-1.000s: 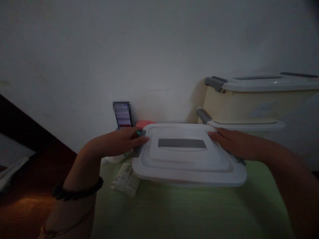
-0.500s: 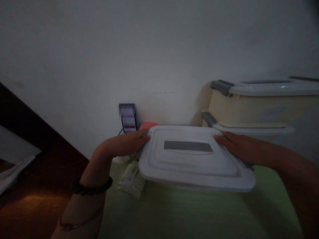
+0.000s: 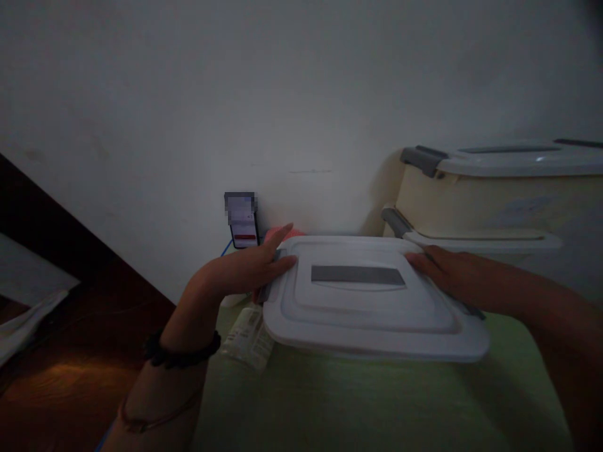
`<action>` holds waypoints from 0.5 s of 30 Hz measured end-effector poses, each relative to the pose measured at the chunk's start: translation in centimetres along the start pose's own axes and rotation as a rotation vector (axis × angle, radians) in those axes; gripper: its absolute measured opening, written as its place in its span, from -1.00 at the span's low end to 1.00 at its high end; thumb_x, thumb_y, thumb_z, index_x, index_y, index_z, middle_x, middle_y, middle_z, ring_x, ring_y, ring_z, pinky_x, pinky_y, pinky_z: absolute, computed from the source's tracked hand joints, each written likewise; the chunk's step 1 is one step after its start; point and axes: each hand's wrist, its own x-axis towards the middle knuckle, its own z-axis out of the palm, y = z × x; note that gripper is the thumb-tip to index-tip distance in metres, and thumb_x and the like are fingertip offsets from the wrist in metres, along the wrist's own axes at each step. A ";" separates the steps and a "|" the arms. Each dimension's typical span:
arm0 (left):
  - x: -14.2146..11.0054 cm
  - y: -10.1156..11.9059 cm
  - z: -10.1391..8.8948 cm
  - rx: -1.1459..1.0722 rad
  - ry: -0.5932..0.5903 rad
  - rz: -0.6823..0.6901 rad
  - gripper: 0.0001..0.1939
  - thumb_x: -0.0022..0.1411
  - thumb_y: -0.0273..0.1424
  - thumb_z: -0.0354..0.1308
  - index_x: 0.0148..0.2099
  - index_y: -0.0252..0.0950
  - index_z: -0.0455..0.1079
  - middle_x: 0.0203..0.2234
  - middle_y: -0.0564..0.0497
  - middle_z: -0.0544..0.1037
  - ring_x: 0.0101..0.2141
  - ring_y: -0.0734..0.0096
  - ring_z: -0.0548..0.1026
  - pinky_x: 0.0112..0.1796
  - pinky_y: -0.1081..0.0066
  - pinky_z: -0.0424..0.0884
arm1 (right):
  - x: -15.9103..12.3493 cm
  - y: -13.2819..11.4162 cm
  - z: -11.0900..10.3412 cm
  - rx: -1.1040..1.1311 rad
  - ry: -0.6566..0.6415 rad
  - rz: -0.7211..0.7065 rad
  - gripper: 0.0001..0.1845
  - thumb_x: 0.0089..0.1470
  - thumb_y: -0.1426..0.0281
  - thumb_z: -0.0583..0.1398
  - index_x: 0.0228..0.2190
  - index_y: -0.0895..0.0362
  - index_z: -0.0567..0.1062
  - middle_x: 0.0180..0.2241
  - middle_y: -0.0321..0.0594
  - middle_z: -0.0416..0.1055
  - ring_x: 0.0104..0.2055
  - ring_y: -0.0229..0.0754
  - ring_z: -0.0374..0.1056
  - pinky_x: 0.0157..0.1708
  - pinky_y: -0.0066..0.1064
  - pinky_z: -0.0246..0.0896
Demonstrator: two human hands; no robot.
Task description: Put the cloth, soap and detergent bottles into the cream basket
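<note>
One white storage-box lid (image 3: 367, 314) is above the green tabletop (image 3: 377, 402), between the left hand (image 3: 249, 270), thumb on its rim and forefinger spread away, and the right hand (image 3: 455, 273), thumb on the opposite edge, its pinch unclear. Behind, a phone (image 3: 245, 233) stands left of stacked cream storage boxes (image 3: 466, 204).
</note>
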 end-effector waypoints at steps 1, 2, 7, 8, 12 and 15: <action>-0.1 0.2 0.0 0.017 -0.034 -0.020 -0.22 0.25 -0.04 -0.20 0.34 -0.27 -0.41 -0.25 -0.17 0.58 -0.64 0.38 0.47 -0.47 0.42 0.34 | 0.0 0.0 0.0 -0.003 -0.005 0.006 -0.32 0.18 0.14 -0.31 -0.09 0.35 0.35 -0.03 0.24 0.35 -0.01 0.11 0.31 0.03 -0.11 0.09; -0.1 0.4 0.0 0.039 -0.045 -0.027 -0.24 0.26 -0.06 -0.22 0.34 -0.27 -0.45 -0.29 -0.14 0.59 -0.66 0.41 0.45 -0.48 0.43 0.33 | 0.0 0.0 0.0 -0.004 -0.009 0.008 -0.32 0.18 0.14 -0.31 -0.09 0.35 0.35 -0.03 0.24 0.36 -0.01 0.11 0.31 0.02 -0.11 0.09; -0.1 0.9 0.0 0.096 -0.009 -0.004 -0.31 0.27 -0.14 -0.20 0.34 -0.22 -0.34 -0.46 0.00 0.57 -0.68 0.44 0.43 -0.51 0.47 0.30 | 0.2 0.3 0.1 0.015 -0.001 0.010 -0.33 0.17 0.13 -0.29 -0.09 0.33 0.34 -0.04 0.24 0.36 -0.03 0.11 0.32 0.01 -0.10 0.09; -0.1 0.9 0.0 0.095 -0.017 -0.004 -0.33 0.27 -0.14 -0.20 0.34 -0.21 -0.30 -0.45 0.00 0.57 -0.66 0.44 0.43 -0.49 0.47 0.31 | 0.3 0.4 0.2 0.010 0.002 0.019 -0.33 0.17 0.12 -0.29 -0.09 0.32 0.34 -0.05 0.23 0.36 -0.03 0.12 0.32 0.00 -0.10 0.10; -0.1 0.8 -0.1 0.128 -0.028 0.034 -0.39 0.28 -0.17 -0.22 0.32 -0.22 -0.17 -0.29 -0.05 0.56 -0.52 0.42 0.48 -0.33 0.42 0.34 | 0.5 0.6 0.8 -0.070 0.040 0.076 -0.35 0.16 0.10 -0.29 -0.12 0.26 0.36 -0.12 0.19 0.42 -0.08 0.15 0.35 -0.09 -0.08 0.16; 0.0 0.8 -0.2 0.141 -0.036 0.039 -0.38 0.27 -0.16 -0.22 0.32 -0.22 -0.17 -0.21 -0.06 0.55 -0.46 0.42 0.48 -0.28 0.42 0.34 | 0.4 0.5 1.3 -0.164 0.109 0.145 -0.38 0.16 0.08 -0.28 -0.18 0.19 0.38 -0.21 0.13 0.47 -0.18 0.15 0.41 -0.20 -0.06 0.22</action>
